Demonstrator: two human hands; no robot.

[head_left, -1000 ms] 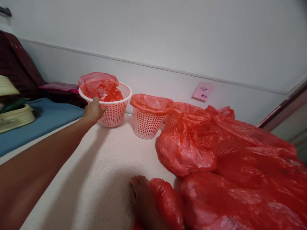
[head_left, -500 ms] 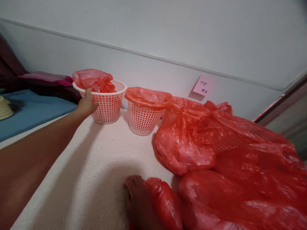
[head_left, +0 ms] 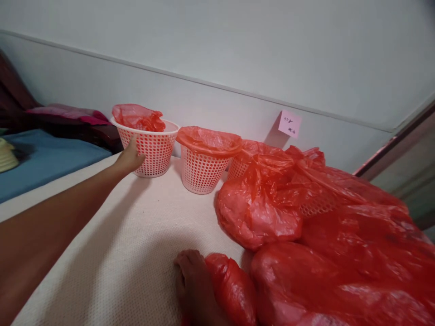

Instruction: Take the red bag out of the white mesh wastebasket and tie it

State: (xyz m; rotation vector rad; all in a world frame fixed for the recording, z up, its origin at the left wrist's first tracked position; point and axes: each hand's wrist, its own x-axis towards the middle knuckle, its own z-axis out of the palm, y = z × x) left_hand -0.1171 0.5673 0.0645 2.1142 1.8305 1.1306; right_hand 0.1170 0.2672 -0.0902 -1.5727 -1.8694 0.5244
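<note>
My left hand point(head_left: 131, 156) is at the near left side of a white perforated basket point(head_left: 152, 156), thumb up and apart from the fingers, touching its wall. A crumpled red plastic bag point(head_left: 137, 117) lies in that basket and rises over its rim. At the bottom, my right hand point(head_left: 193, 276) rests low over the table with curled fingers, against a small bulging red plastic bag point(head_left: 231, 290). Red plastic shows on both sides of this hand; its fingertips are hidden.
A second perforated basket point(head_left: 202, 174) has a red liner folded over its rim. Filled red bags point(head_left: 258, 208) heap on the right, partly covering another basket point(head_left: 238, 167). A pink note point(head_left: 290, 123) sticks to the wall. Blue cloth point(head_left: 57, 156) lies left of the white tablecloth point(head_left: 152, 226).
The left basket has shifted slightly right and turned. My left hand has slid from near its rim down to its side. The right hand has stayed in place.
</note>
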